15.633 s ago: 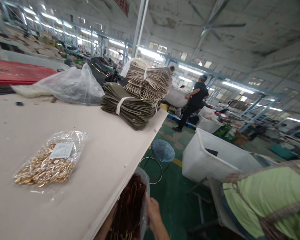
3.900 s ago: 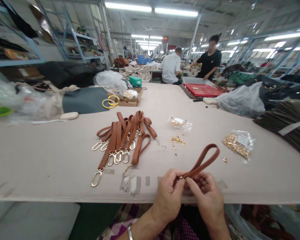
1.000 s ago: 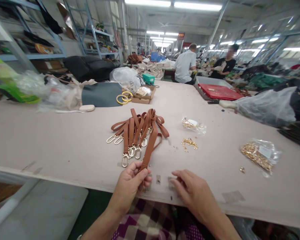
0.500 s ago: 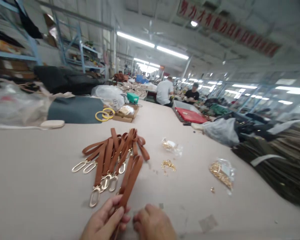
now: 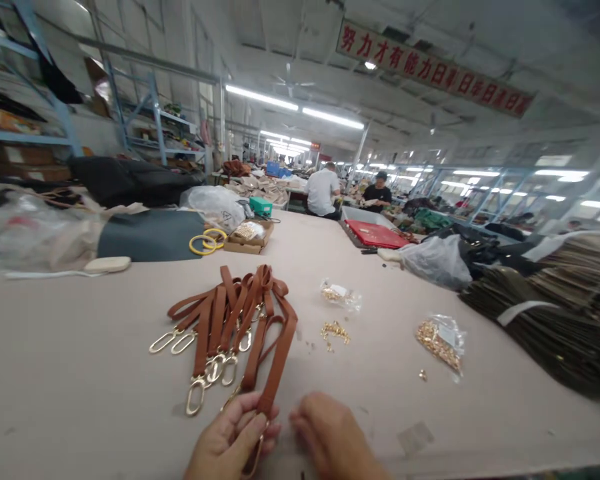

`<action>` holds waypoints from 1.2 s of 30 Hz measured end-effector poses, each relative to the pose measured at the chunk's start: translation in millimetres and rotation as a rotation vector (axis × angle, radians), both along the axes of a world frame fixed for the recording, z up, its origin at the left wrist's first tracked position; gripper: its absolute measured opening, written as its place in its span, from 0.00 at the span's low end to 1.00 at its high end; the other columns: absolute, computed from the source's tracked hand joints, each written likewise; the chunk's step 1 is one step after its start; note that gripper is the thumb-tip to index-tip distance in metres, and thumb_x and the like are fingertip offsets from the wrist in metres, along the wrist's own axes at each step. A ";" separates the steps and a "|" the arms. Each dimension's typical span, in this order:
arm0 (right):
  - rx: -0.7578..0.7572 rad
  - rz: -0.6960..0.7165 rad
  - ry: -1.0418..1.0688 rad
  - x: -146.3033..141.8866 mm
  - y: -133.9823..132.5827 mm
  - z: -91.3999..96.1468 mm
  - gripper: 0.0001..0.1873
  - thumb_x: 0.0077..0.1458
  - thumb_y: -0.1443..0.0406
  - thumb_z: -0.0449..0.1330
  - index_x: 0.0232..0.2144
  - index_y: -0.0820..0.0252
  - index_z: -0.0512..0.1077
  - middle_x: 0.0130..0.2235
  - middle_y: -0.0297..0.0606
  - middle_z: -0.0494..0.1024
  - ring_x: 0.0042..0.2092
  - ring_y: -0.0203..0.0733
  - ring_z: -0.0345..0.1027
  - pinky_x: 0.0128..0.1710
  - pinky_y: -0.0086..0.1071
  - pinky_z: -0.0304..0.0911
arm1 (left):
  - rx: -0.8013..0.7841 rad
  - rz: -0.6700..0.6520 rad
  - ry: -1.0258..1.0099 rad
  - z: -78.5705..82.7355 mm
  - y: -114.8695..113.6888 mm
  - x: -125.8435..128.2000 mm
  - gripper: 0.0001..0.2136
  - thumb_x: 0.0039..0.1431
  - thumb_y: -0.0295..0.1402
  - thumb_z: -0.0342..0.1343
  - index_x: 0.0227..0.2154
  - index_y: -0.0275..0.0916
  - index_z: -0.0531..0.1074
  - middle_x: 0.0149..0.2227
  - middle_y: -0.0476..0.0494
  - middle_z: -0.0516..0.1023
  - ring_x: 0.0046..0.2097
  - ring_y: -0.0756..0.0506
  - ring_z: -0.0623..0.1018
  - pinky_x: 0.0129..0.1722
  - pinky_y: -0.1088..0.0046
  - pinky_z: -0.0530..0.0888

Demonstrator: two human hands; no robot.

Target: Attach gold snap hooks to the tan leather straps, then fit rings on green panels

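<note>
Near the front edge of the table, my left hand (image 5: 233, 437) is closed on a brown leather strap (image 5: 280, 353), pinching it between thumb and fingers. A loop of this strap stretches away from me to the right of the pile. Just to the right, my right hand (image 5: 333, 433) has its fingers curled down close to the tabletop; their tips are hidden, so what they hold, if anything, does not show. Beyond my left hand lies a pile of similar brown straps (image 5: 220, 317), with gold-coloured oval clasps (image 5: 195, 397) at their ends.
Small gold metal pieces (image 5: 336, 331) lie loose beside a clear plastic bag (image 5: 341, 295). Another bag of gold hardware (image 5: 440, 343) sits farther right. Stacked dark material (image 5: 545, 333) borders the right side. Yellow rings (image 5: 203, 245) and a cardboard box (image 5: 250, 240) stand at the back.
Both hands appear slightly farther right. The held strap has shifted with my left hand, and its loop looks more spread open. The camera view has tilted a little.
</note>
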State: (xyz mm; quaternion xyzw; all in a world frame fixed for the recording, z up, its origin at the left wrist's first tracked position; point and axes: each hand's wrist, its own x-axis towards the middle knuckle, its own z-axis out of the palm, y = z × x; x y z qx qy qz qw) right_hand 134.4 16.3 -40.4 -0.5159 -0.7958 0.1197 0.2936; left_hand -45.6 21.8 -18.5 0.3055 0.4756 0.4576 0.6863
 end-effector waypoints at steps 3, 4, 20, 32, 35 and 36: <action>-0.255 -0.134 0.380 12.0 -16.8 23.1 0.12 0.62 0.62 0.52 0.31 0.59 0.73 0.26 0.32 0.75 0.29 0.35 0.68 0.29 0.25 0.62 | 0.050 -0.105 -0.031 6.5 -6.4 10.4 0.18 0.47 0.41 0.67 0.39 0.38 0.75 0.38 0.40 0.82 0.40 0.43 0.81 0.40 0.72 0.75; -0.300 -0.153 0.478 14.2 -20.8 26.8 0.12 0.61 0.59 0.54 0.31 0.59 0.73 0.26 0.32 0.75 0.29 0.36 0.68 0.29 0.26 0.63 | 0.061 -0.141 -0.040 7.7 -8.0 14.5 0.16 0.49 0.40 0.65 0.39 0.38 0.74 0.38 0.41 0.82 0.41 0.44 0.81 0.41 0.73 0.75; -0.338 -0.308 0.787 12.2 -31.6 19.5 0.13 0.55 0.56 0.61 0.33 0.60 0.76 0.30 0.37 0.80 0.32 0.39 0.75 0.34 0.30 0.72 | 0.139 -0.205 0.007 6.7 -4.7 54.7 0.10 0.56 0.30 0.57 0.40 0.36 0.76 0.29 0.48 0.80 0.32 0.49 0.78 0.34 0.77 0.73; -0.604 -0.125 0.273 33.3 -107.6 -4.1 0.11 0.61 0.65 0.54 0.38 0.57 0.77 0.37 0.38 0.81 0.38 0.41 0.75 0.39 0.33 0.70 | 0.130 -0.150 -0.004 9.5 -2.1 24.1 0.12 0.56 0.31 0.60 0.43 0.36 0.74 0.42 0.42 0.81 0.41 0.46 0.81 0.40 0.74 0.77; -0.538 -0.041 -0.095 12.3 -118.2 -22.2 0.14 0.55 0.77 0.53 0.34 0.60 0.77 0.35 0.41 0.80 0.39 0.44 0.74 0.43 0.37 0.69 | 0.117 -0.170 -0.004 7.0 -11.9 22.0 0.12 0.56 0.32 0.60 0.43 0.36 0.74 0.43 0.42 0.81 0.41 0.45 0.81 0.39 0.74 0.77; -0.540 -0.024 -0.197 4.7 -119.7 -29.2 0.15 0.52 0.79 0.53 0.32 0.62 0.77 0.34 0.44 0.80 0.38 0.46 0.74 0.43 0.39 0.68 | 0.113 -0.172 -0.006 6.2 -14.0 21.5 0.12 0.56 0.32 0.60 0.43 0.36 0.74 0.43 0.41 0.81 0.41 0.45 0.81 0.39 0.74 0.77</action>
